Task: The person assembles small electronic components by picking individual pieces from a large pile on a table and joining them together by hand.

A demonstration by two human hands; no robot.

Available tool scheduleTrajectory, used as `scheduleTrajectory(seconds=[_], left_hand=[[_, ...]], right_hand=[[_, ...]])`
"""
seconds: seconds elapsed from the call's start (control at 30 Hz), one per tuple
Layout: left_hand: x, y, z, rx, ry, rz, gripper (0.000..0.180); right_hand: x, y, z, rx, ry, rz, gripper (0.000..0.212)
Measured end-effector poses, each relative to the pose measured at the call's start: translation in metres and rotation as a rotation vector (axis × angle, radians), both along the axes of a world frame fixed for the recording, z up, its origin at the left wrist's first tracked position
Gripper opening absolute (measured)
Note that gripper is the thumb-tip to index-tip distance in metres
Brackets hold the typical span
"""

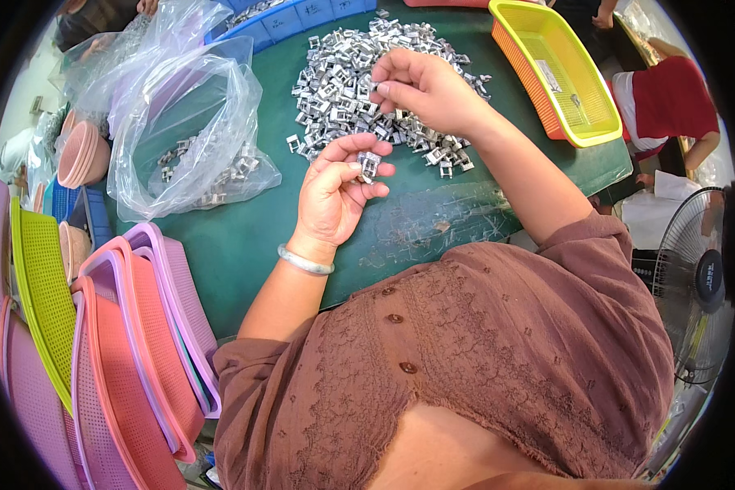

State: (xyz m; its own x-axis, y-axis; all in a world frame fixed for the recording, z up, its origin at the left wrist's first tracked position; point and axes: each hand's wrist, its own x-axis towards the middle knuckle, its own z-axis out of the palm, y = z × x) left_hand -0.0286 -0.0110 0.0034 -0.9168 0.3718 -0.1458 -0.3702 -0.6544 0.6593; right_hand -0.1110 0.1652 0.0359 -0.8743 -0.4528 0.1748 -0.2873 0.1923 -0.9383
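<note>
Metal part (pixel 368 166), small, silvery and block-shaped, and here it is in the left hand (pixel 331 196), just in front of the near edge of the big pile (pixel 335 102)! The left palm is turned up, the fingers are curled, and the thumb pinches the piece against them; whether it is just 1 piece in there, I cannot tell. Over to the right hand (pixel 429 94), over the middle of the pile, knuckles bent, thumb and index fingertips close together. Is there a piece between those 2 tips? I cannot tell from here, the spot is too small.

The pile spreads loosely across the green table (pixel 302 224), similar silvery pieces tumbled every which way, a few lying apart at its fringe. On the left side of the table, a clear plastic bag (pixel 249 102) slumps with its mouth wide, more pieces showing inside. Behind the pile, a blue bin (pixel 310 18); off to the right, a yellow basket (pixel 598 135) sits on the table corner, a few small items on its floor. Down at lower left, pink, purple and green baskets (pixel 37 269) lean together. On the left wrist, a pale bangle (pixel 306 260); at far right, a black fan (pixel 709 282).
</note>
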Motion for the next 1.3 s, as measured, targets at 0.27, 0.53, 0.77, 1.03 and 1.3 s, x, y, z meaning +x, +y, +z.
scheduleTrajectory(seconds=[0.27, 0.53, 0.77, 1.03, 1.3], left_hand=[[-0.001, -0.001, -0.005, -0.049, 0.004, 0.046, 0.024], [0.000, 0.001, -0.005, -0.116, -0.022, 0.048, 0.015], [0.000, 0.001, -0.009, -0.091, -0.161, 0.022, 0.010], [0.002, 0.005, -0.008, -0.208, -0.013, 0.091, 0.006], [0.002, 0.003, -0.005, -0.092, -0.009, 0.085, 0.006]], right_hand=[[0.030, -0.001, -0.003, -0.236, -0.390, 0.084, 0.020], [0.038, -0.003, -0.009, -0.171, -0.358, 0.074, 0.016], [0.048, -0.004, -0.015, -0.050, 0.092, 0.053, 0.012], [0.051, -0.001, -0.025, -0.201, 0.041, 0.042, 0.016], [0.034, 0.006, -0.017, 0.152, 0.446, -0.167, 0.011]])
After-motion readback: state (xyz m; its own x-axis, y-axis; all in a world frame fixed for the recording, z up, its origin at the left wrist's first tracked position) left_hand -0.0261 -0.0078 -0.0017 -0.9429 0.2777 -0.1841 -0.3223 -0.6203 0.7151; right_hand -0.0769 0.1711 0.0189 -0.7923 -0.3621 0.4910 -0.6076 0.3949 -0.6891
